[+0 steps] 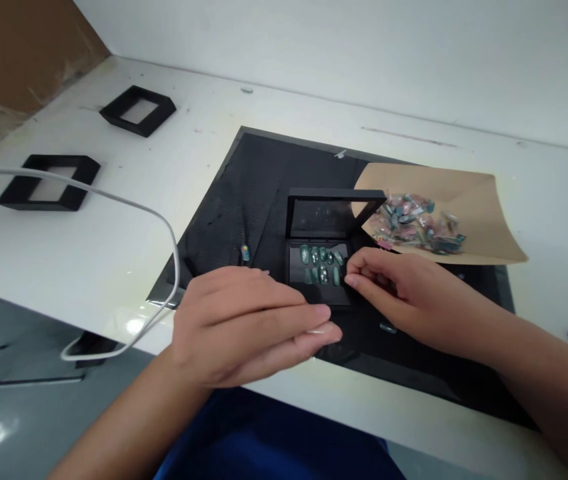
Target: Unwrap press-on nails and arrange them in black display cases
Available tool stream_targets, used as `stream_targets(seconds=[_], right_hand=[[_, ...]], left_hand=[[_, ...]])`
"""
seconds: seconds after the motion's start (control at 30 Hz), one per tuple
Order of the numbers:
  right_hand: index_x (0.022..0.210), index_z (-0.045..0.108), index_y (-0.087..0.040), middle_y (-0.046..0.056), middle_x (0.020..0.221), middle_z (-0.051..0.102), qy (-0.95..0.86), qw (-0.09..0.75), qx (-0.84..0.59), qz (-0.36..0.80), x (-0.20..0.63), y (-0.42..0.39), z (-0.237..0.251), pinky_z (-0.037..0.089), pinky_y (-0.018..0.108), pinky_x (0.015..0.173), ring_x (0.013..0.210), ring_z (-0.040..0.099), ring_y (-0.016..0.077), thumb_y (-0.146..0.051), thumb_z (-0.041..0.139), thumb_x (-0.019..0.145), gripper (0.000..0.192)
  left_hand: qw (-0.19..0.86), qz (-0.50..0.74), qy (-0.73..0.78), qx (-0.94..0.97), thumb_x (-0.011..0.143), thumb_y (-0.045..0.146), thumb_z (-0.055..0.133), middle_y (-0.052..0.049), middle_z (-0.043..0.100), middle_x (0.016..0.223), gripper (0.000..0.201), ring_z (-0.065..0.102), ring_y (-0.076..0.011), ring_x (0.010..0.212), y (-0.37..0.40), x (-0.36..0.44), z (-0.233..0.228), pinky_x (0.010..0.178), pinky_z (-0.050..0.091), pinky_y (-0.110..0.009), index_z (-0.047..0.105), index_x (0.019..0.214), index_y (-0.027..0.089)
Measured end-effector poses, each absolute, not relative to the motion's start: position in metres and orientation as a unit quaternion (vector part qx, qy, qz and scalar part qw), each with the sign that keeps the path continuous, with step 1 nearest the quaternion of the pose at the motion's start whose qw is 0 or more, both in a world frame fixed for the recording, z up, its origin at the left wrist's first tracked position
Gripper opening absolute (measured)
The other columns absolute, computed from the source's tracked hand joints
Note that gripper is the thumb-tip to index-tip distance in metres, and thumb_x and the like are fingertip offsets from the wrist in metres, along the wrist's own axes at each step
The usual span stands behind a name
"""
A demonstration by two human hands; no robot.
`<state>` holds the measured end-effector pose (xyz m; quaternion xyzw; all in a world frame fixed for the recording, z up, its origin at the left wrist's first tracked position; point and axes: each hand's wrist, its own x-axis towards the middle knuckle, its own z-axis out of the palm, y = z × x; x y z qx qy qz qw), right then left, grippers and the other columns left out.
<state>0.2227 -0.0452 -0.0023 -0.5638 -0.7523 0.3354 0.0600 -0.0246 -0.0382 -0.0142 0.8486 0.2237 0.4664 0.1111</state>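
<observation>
An open black display case (293, 300) with a clear-windowed lid (337, 195) raised at the back lies on a black mat. Inside, several green press-on nails (323, 275) sit in two rows. My right hand (404, 287) is closed in a pinch at the case's right edge, beside the end of the rows; what its fingertips hold, if anything, is hidden. In front of the case, on the left, my left hand (249, 327) has its fingers pressed together. A thin pale edge shows between its fingertips, too little to name. One loose dark green nail (388, 328) rests below my right hand.
Brown paper (484, 213) behind my right hand bears a pile of small wrapped nails (414, 223). A colourful nail (245, 253) lies left on the black mat (264, 173). Two black frames (137, 110) stand far left. A white cable (177, 260) crosses the table's left side.
</observation>
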Motion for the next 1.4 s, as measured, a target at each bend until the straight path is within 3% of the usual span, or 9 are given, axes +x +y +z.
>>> stream_targets(seconds=[0.23, 0.47, 0.7, 1.0, 1.4], right_hand=[[0.089, 0.070, -0.022, -0.001, 0.068, 0.065, -0.730, 0.115, -0.565, 0.366, 0.222, -0.045, -0.002, 0.037, 0.027, 0.051, 0.056, 0.051, 0.0125, -0.035, 0.056, 0.098, 0.021], [0.089, 0.073, -0.023, 0.000, 0.072, 0.068, -0.688, 0.143, -0.587, 0.402, 0.221, -0.048, -0.008, 0.038, 0.028, 0.052, 0.059, 0.053, 0.0136, -0.040, 0.057, 0.097, 0.024], [0.087, 0.070, -0.021, 0.000, 0.071, 0.066, -0.661, 0.191, -0.598, 0.410, 0.213, -0.052, -0.015, 0.039, 0.028, 0.055, 0.062, 0.053, 0.0137, -0.041, 0.059, 0.097, 0.025], [0.086, 0.064, -0.021, -0.001, 0.069, 0.065, -0.655, 0.214, -0.620, 0.376, 0.206, -0.054, -0.017, 0.040, 0.028, 0.056, 0.061, 0.057, 0.0137, -0.037, 0.060, 0.097, 0.019], [0.091, 0.062, -0.021, -0.002, 0.070, 0.065, -0.659, 0.223, -0.619, 0.365, 0.207, -0.056, -0.021, 0.041, 0.028, 0.055, 0.059, 0.056, 0.0129, -0.036, 0.065, 0.094, 0.015]], left_hand=[[0.107, 0.462, 0.229, 0.850, 0.084, 0.022, 0.081, 0.000, 0.079, 0.082, 0.016, 0.073, -0.0125, 0.063, -0.040, -0.026, -0.014, 0.058, 0.062, -0.029, 0.073, 0.097, 0.018], [0.121, 0.459, 0.210, 0.855, 0.090, 0.017, 0.074, -0.003, 0.079, 0.084, 0.014, 0.073, -0.0130, 0.066, -0.038, -0.026, -0.011, 0.057, 0.061, -0.028, 0.071, 0.103, 0.014], [0.120, 0.453, 0.197, 0.861, 0.088, 0.018, 0.075, -0.002, 0.079, 0.082, 0.013, 0.073, -0.0137, 0.063, -0.035, -0.024, -0.011, 0.053, 0.060, -0.027, 0.071, 0.101, 0.015], [0.104, 0.357, 0.183, 0.910, 0.088, 0.027, 0.077, 0.004, 0.075, 0.071, 0.010, 0.069, -0.0091, 0.057, -0.035, -0.020, -0.004, 0.053, 0.058, -0.022, 0.073, 0.091, 0.019], [0.113, 0.396, 0.159, 0.897, 0.085, 0.018, 0.079, -0.001, 0.078, 0.078, 0.011, 0.072, -0.0114, 0.063, -0.034, -0.021, -0.010, 0.056, 0.060, -0.024, 0.074, 0.094, 0.016]])
